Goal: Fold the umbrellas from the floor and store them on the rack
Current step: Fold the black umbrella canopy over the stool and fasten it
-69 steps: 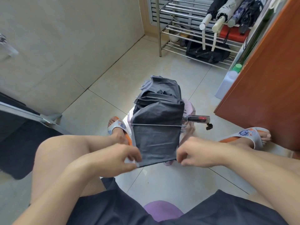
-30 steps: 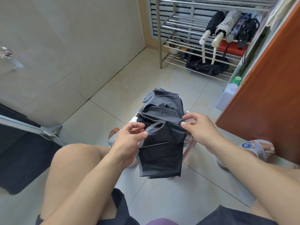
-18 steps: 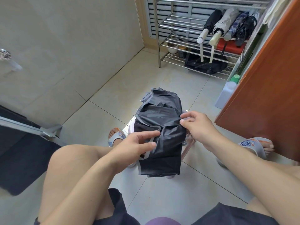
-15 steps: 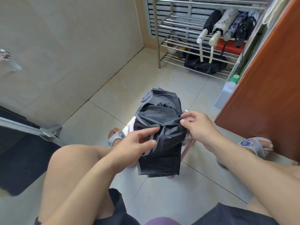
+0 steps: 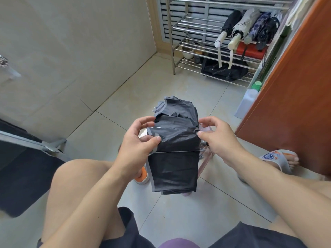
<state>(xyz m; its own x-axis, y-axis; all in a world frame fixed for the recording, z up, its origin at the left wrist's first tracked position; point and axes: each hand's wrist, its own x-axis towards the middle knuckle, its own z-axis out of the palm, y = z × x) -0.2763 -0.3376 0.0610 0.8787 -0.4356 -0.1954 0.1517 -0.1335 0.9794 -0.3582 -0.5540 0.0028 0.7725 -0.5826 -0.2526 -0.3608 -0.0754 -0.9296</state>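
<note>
Head view: my left hand (image 5: 138, 140) pinches the grey-trimmed edge of the black fabric folding umbrella (image 5: 174, 151), thumb on top, index curled over a canopy flap. Right hand (image 5: 217, 138) pinches the opposite side, thumb and index closed on the fabric, other fingers loosely spread above. Umbrella hangs between both sets of fingertips, over a pale pink stool (image 5: 206, 158) beyond them, canopy bunched past my knuckles.

Step, as I judge it: flattening and lining up the panels before rolling. To do it well I'd keep both pinches level, pull the fabric taut across, lay each flap the same way over the thin rib running between my thumbs, then wrap tight and find the strap.

Count: 1 umbrella in hand; 4 folded umbrellas (image 5: 247, 27) lying side by side on the silver metal-bar rack (image 5: 180, 45), well beyond my fingertips. 1 rack, 1 stool, 2 hands.
</note>
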